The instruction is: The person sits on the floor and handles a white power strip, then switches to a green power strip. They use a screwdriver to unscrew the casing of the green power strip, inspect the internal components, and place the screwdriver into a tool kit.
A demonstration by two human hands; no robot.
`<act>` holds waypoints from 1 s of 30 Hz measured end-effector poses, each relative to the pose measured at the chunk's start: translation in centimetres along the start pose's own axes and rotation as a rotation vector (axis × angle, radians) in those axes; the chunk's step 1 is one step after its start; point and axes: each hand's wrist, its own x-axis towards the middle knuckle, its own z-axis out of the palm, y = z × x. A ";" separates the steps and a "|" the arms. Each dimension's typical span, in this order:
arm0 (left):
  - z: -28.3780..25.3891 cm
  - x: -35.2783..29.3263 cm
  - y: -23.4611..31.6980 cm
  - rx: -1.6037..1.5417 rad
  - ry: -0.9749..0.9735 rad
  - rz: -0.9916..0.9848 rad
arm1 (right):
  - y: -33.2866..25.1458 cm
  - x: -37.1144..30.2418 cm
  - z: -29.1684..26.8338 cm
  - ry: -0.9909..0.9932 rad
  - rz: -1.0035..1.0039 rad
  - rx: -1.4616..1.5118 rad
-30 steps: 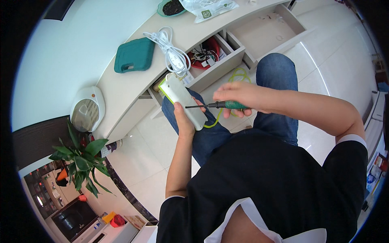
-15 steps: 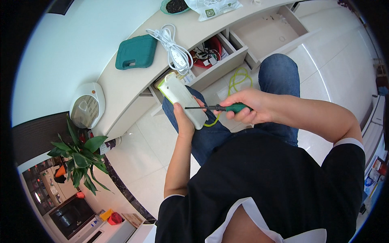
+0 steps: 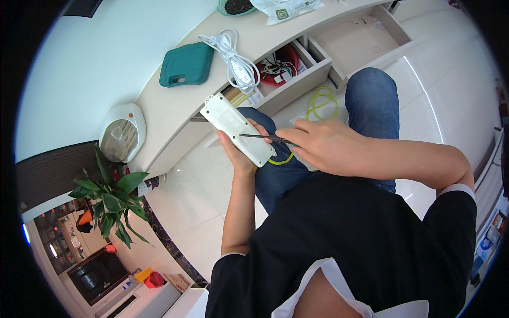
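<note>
My left hand (image 3: 239, 154) grips a white power strip (image 3: 231, 120) above my left thigh, its flat back with several screw holes facing up. A yellow-green cord (image 3: 282, 160) comes from the strip's near end. In my right hand (image 3: 327, 144) is a screwdriver (image 3: 258, 137); the fingers wrap its handle and hide most of it. Its dark shaft points left across the strip, with the tip over the middle of the back, near a hole. Whether the tip touches the strip I cannot tell.
On the white desk (image 3: 164, 114) lie a green tool case (image 3: 186, 64) and a coiled white extension cord (image 3: 241, 69). Two drawers stand pulled out; one holds a red bowl (image 3: 288, 54) with cables. A potted plant (image 3: 111, 199) is at the left.
The power strip has turned so its back faces up more squarely. My right hand has rolled over the screwdriver, hiding its green handle. The whole view has shifted slightly.
</note>
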 end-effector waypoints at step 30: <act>-1.5 0.7 0.1 -0.388 -0.023 -0.068 | -1.1 -1.9 0.9 -0.048 -0.018 0.013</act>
